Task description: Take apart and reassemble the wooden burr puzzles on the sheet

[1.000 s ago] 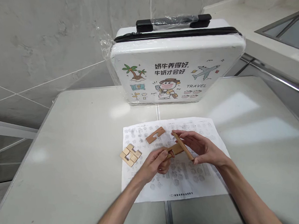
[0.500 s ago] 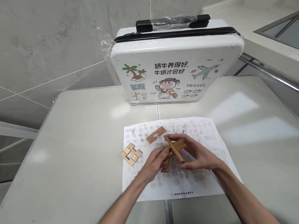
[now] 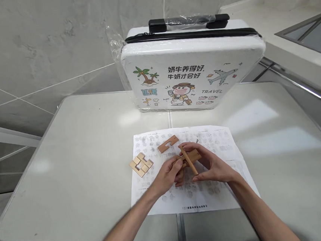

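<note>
My left hand (image 3: 174,172) is closed around brown wooden puzzle pieces (image 3: 195,155), thumb on top and fingers underneath. A narrow wooden puzzle bar (image 3: 190,162) lies slantwise across them, held near its two ends between the fingers and thumb of my right hand (image 3: 213,166). How the pieces fit together is partly hidden by my fingers. Just beyond my hands, a flat brown notched puzzle piece (image 3: 168,144) rests on a printed sheet (image 3: 190,200). To the left, lighter wooden pieces (image 3: 141,164) form a small ring with a gap in the middle, partly over the sheet's edge.
A white suitcase (image 3: 188,58) in clear plastic wrap stands at the back of the folding table (image 3: 82,161). A seam runs down the table's middle. A grey wall (image 3: 58,39) rises behind, with a pale counter (image 3: 264,17) at the back right.
The narrow bar has turned slightly in my right hand, still across the pieces in my left. The camera view has shifted a little; the loose pieces stay in place on the table.
</note>
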Demonstrator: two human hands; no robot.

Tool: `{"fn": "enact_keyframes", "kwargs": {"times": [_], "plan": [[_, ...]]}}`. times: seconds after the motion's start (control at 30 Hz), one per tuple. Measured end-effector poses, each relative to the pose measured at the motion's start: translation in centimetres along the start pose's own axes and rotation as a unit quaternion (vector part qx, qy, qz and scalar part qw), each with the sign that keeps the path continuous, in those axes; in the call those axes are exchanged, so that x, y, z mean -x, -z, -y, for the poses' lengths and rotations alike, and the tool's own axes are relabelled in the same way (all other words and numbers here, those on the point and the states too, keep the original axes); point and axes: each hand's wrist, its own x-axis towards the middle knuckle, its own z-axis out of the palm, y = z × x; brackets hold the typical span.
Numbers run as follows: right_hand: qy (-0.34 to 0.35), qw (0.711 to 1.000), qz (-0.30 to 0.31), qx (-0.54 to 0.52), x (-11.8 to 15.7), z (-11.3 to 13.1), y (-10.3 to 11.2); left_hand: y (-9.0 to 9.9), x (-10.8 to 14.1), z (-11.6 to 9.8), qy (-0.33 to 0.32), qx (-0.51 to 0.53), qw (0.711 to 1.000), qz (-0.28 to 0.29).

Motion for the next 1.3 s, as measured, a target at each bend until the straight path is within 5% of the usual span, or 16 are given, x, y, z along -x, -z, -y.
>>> {"fn": "enact_keyframes", "kwargs": {"times": [1.07,1.3], "plan": [[-0.036,0.998,0.035,-0.049,0.02,-0.22,0.33,0.0,0.11,-0.24,0.009,-0.024,1.0,-0.001],[-0.009,0.998,0.014,-0.06,-0.11,0.07,0.15,0.38,0.12,-0.27,-0.01,0.035,0.999,0.029]]}}
